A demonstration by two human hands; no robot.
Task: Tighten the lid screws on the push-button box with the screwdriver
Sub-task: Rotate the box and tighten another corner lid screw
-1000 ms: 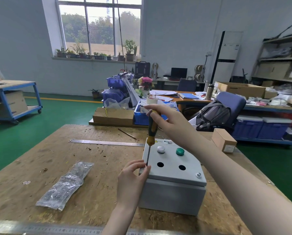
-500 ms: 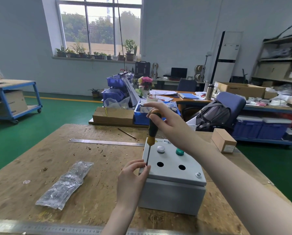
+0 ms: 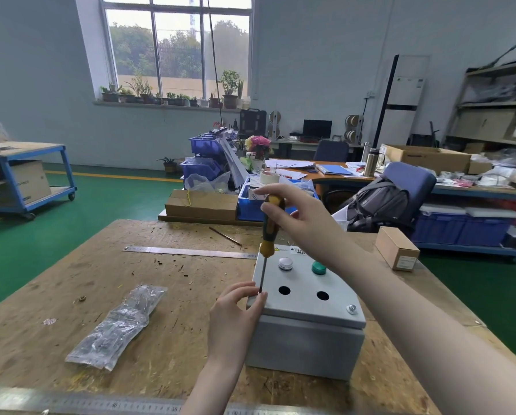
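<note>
A grey push-button box stands on the wooden workbench. Its lid carries a white button, a green button, two empty holes and a screw at the near right corner. My right hand grips the top of the yellow-and-black handle of the screwdriver, which stands almost upright with its tip at the lid's near left corner. My left hand pinches the shaft just above the tip. The screw under the tip is hidden.
A clear plastic bag of parts lies to the left of the box. A steel ruler lies behind it, another ruler runs along the near edge. A small cardboard box sits at the right. Beyond the bench are blue bins and a chair.
My right hand's fingers have shifted round the screwdriver handle, turning it. The left hand and the box have stayed where they were.
</note>
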